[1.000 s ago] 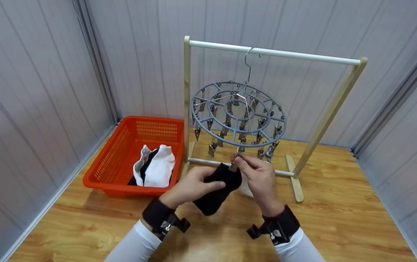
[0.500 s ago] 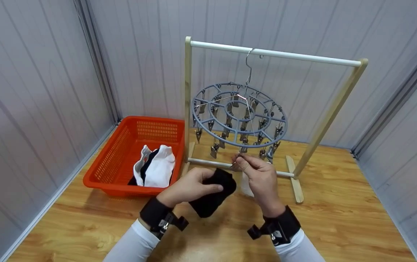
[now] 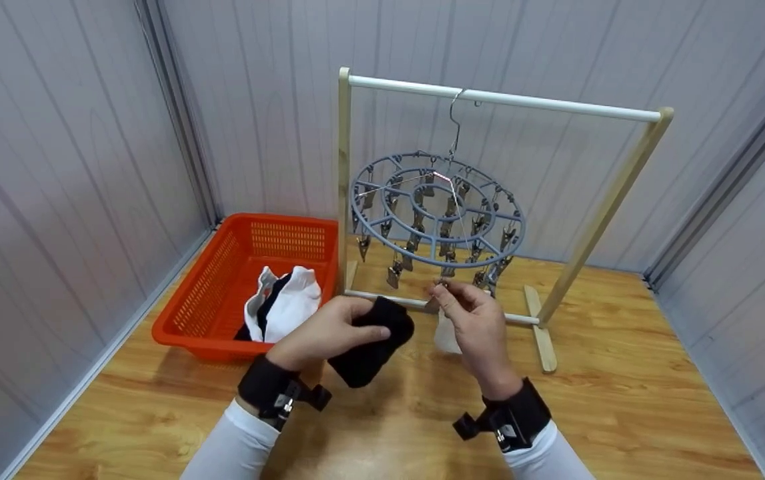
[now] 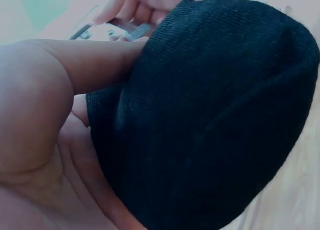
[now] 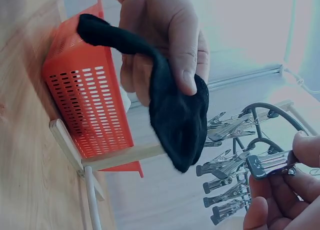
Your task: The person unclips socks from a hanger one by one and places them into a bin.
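Note:
My left hand (image 3: 332,333) pinches a black sock (image 3: 372,347) between thumb and fingers, left of the clip and apart from it. The sock's far side fills much of the left wrist view. My right hand (image 3: 475,320) pinches a metal clip (image 5: 272,163) by its handles, under the front rim of a round grey clip hanger (image 3: 432,247). Nothing is between that clip's jaws. Behind the right hand a white sock (image 3: 447,335) hangs low, partly hidden.
An orange basket (image 3: 185,333) on the left holds white socks (image 3: 295,303) and something black. The hanger hooks over the white bar (image 3: 555,102) of a wooden-legged rack (image 3: 609,213). Several clips dangle from its rings. Walls stand at the back and sides.
The black sock has come away from the clip and moved left with my left hand. My right hand stays near the same place, still pinching the clip.

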Available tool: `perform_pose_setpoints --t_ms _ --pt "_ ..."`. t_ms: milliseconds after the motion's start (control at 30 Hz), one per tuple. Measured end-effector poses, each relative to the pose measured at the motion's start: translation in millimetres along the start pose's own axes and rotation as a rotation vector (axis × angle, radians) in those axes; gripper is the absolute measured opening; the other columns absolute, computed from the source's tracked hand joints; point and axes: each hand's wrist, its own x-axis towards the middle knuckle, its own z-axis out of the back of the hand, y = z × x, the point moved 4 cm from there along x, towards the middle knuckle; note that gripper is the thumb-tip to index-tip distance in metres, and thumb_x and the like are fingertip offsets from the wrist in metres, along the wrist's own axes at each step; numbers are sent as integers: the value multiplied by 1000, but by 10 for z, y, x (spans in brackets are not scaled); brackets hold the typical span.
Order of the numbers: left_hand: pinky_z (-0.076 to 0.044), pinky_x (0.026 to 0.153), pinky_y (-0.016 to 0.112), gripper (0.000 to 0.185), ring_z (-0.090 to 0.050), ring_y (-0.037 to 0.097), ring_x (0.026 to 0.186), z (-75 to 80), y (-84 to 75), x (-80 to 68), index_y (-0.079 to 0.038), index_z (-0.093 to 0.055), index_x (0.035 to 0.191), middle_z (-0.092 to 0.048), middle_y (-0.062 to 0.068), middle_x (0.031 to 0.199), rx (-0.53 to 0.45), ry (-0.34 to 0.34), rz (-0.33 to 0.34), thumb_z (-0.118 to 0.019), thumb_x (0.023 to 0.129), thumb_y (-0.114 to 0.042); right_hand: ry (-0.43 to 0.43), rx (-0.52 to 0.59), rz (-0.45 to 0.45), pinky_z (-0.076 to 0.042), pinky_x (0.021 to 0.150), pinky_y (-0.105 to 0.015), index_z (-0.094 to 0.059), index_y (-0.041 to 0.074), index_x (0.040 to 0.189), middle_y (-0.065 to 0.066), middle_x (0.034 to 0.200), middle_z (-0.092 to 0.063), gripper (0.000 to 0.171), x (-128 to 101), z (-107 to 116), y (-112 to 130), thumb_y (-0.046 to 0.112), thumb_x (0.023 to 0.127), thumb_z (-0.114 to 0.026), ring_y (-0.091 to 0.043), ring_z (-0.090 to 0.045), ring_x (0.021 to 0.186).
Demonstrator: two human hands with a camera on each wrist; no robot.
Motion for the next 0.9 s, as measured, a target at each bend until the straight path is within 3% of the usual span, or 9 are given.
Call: perform_pose_setpoints --t_ms 167,333,433,633,900 --pt "-64 75 36 23 -76 21 86 166 -10 -54 -13 -80 116 -77 5 102 1 -38 0 -80 104 -33 -5 -46 31 -57 107 -38 -73 2 139 -11 137 -74 35 -14 2 -1 22 110 -74 -28 -71 121" --pt "-63 78 35 26 -75 21 88 306 -10 -96 -9 -80 113 -78 6 103 -18 -85 5 -82 103 -33 -22 -134 109 -56 103 -36 -74 4 138 -11 133 -75 37 -27 21 22 26 109 -75 -23 -71 116" --pt "-63 80 36 28 -75 23 90 387 1 -120 -8 -80 115 -78 7 105 -36 -107 19 -82 103 -33 -49 -232 207 -54 99 -34 -76 5 136 -9 128 -75 34 -38 28 61 27 109 -76 -19 -68 112" --pt "-62 83 40 31 -74 28 94 606 47 -220 -10 -79 119 -76 11 109 -57 -186 88 -82 103 -36 -147 -486 489 -51 88 -40 -80 4 125 -8 113 -73 27 -68 34 179 22 104 -82 -20 -65 102" --pt "-63 83 40 38 -75 30 95 912 160 -361 -5 -76 125 -76 16 111 -161 -299 130 -82 104 -36 -253 -596 692 -52 92 -37 -79 1 124 -11 116 -75 26 -109 95 303 12 102 -83 -27 -70 104"
